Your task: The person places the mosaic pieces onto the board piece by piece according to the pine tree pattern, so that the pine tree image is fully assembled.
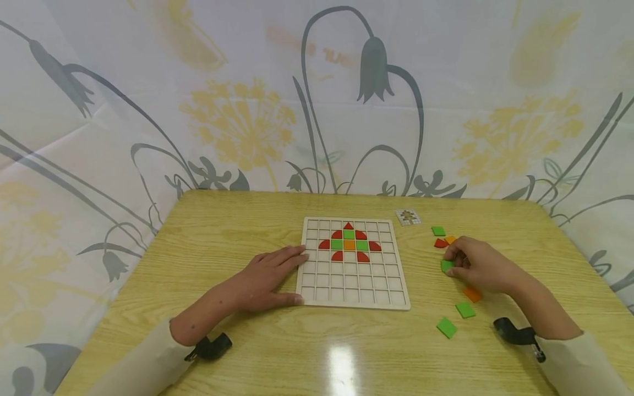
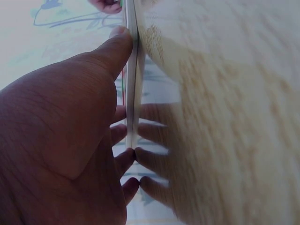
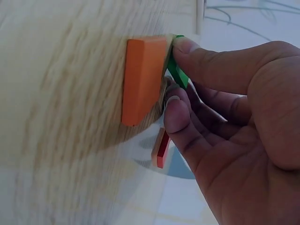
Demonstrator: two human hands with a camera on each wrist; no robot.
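A pale gridded board (image 1: 353,280) lies on the table with red, green and orange pieces set in its upper squares. My left hand (image 1: 264,280) rests at the board's left edge, fingers extended and fingertips right at the rim. In the left wrist view the thumb (image 2: 119,44) lies against the board's side (image 2: 132,93). To the right of the board, my right hand (image 1: 482,267) pinches a green square tile (image 1: 447,266) between thumb and fingers. The right wrist view shows this green tile (image 3: 178,70) tilted at the thumb tip, behind an orange tile (image 3: 143,82).
Around the right hand lie green tiles (image 1: 438,231), a red piece (image 1: 440,243) and an orange tile (image 1: 472,295). Nearer the front are green tiles (image 1: 446,328). A small pattern card (image 1: 408,216) lies beyond the board's far right corner. A flower-printed curtain (image 1: 337,137) hangs behind the table.
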